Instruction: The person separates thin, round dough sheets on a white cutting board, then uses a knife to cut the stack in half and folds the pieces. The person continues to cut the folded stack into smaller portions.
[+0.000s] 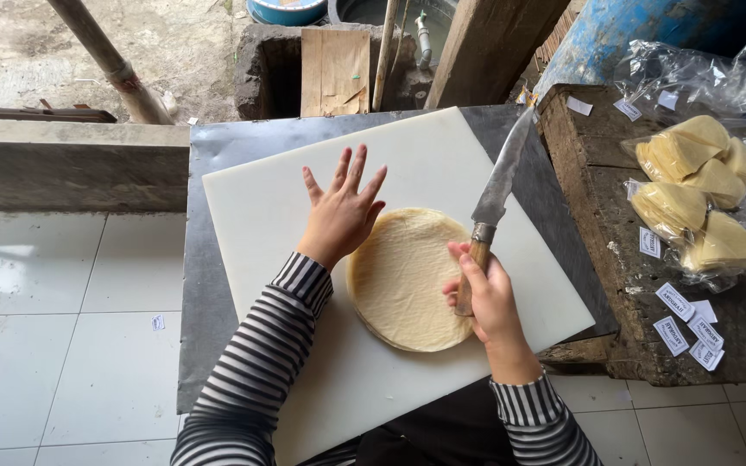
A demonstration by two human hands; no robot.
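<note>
Head view: your left hand (341,216) lies flat with fingers spread, palm on the upper left edge of the round stack of thin wrappers (407,280). The stack rests mid-way on the white cutting board (261,198). Your right hand (485,293) is clenched around the wooden handle of the knife (498,185), blade pointing away, just beside the stack's right edge. Cutting appears about to begin; the next move likely calls for aligning the blade over the stack while you steady it.

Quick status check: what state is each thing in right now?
Left hand: open, flat, pressing the stack's edge.
Right hand: gripping the knife handle.
Knife: raised, tip away, not cutting.
Round stack: whole, uncut, on the board.
Board: flat on the table.
Bags: filled with folded yellow pieces.
</note>
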